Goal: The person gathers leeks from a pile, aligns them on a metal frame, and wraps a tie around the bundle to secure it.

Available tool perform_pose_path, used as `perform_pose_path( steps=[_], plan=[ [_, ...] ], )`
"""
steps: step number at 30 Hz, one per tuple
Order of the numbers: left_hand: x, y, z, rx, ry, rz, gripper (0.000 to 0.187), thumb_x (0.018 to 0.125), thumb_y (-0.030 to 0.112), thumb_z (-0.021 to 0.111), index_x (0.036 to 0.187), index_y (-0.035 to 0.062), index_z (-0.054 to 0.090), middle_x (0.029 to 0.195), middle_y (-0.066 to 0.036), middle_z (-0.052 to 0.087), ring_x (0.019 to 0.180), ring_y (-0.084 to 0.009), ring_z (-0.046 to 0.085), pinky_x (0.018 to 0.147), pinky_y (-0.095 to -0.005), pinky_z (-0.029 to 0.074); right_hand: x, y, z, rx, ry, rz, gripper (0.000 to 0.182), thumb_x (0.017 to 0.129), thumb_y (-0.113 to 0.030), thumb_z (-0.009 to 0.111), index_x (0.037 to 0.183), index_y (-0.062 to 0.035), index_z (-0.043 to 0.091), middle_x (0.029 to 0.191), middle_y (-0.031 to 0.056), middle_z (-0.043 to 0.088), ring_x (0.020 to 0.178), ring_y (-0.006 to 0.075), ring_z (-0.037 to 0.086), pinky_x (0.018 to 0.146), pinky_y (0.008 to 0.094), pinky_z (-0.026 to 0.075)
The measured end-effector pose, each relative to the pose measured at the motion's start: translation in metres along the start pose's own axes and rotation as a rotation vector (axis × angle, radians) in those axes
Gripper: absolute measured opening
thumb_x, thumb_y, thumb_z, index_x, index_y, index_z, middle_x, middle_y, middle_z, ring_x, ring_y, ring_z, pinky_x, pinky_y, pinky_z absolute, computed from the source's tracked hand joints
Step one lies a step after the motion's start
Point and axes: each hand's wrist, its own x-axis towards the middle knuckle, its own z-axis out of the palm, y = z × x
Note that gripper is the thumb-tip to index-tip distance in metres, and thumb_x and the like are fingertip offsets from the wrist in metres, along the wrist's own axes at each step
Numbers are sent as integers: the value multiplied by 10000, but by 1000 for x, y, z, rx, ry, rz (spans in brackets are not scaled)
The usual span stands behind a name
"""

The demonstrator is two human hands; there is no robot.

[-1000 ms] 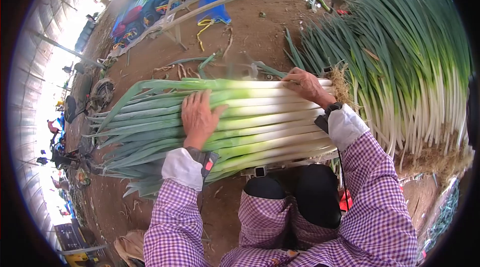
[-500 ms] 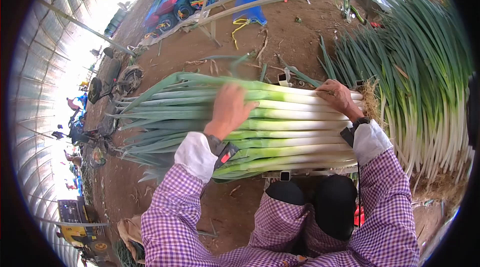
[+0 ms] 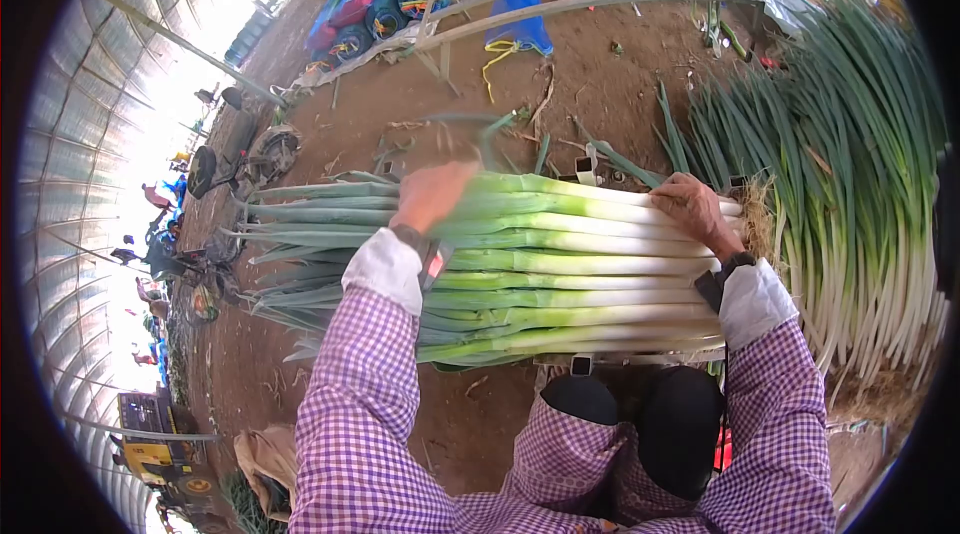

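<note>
Several large green onions (image 3: 590,276) lie side by side in a flat row across a low stand (image 3: 580,366), white stems to the right, green leaves to the left. My right hand (image 3: 690,209) has its fingers closed around the white stem of the farthest onion, near the roots (image 3: 757,219). Over the leafy part at the far edge of the row is my left hand (image 3: 432,196), smeared by motion. It is at the leaves, but its fingers are too blurred to tell whether they grip.
A big pile of green onions (image 3: 830,174) lies close on my right. Beyond the row are a metal frame (image 3: 590,4), a blue mesh bag (image 3: 520,19) and rolled net bags (image 3: 385,14) on the soil. A wheeled machine (image 3: 270,159) stands at left.
My left hand has slid left along the leaves, toward their tips. My right hand stays at the white end of the farthest onion. The whole view has shifted slightly.
</note>
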Motion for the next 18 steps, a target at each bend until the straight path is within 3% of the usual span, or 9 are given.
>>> perform_pose_path(
  steps=[4,5,8,11,14,17,18],
  plan=[
    [9,-13,22,40,83,81,564,1091,510,309,1307,139,676,1325,-180,685,1227,-399,635,1041,-498,473,1,-2,2,-27,9,-15,180,927,-297,733,997,-152,814,947,57,703,924,289,685,783,399,541],
    [6,-2,13,131,40,91,465,1095,396,371,1294,114,682,1333,-169,679,1253,-383,621,1069,-468,470,1,-2,0,-42,15,-23,180,925,-298,733,999,-155,814,950,59,706,924,292,687,785,402,542],
    [30,-24,28,155,149,376,377,1071,273,459,1345,103,655,1333,-151,670,1268,-361,609,1091,-461,467,0,-1,0,0,10,18,185,919,-302,736,1002,-159,819,968,59,720,933,303,690,796,415,542],
    [45,-28,38,-39,314,579,392,1039,231,536,1404,117,618,1331,-127,667,1273,-348,600,1105,-464,458,0,1,1,-8,15,7,189,921,-305,733,1007,-162,821,963,60,720,936,305,691,797,416,541],
    [36,0,34,-312,194,565,379,1036,330,533,1334,134,660,1378,-122,643,1325,-328,574,1089,-606,417,-1,-1,0,-13,20,7,190,922,-305,729,1007,-162,822,961,63,720,941,300,691,798,417,540],
    [16,36,27,-148,72,401,422,1044,388,531,1326,107,672,1404,-128,631,1330,-306,578,1123,-669,339,-1,-2,-1,-12,8,9,193,929,-301,714,1008,-160,820,966,64,722,940,302,692,797,420,540],
    [6,48,22,-82,97,369,429,1044,402,538,1327,109,674,1375,-119,647,1295,-305,598,1115,-588,367,-1,-1,-1,-10,7,8,193,930,-300,711,1007,-161,819,967,64,722,939,303,692,796,421,540]
  ],
)
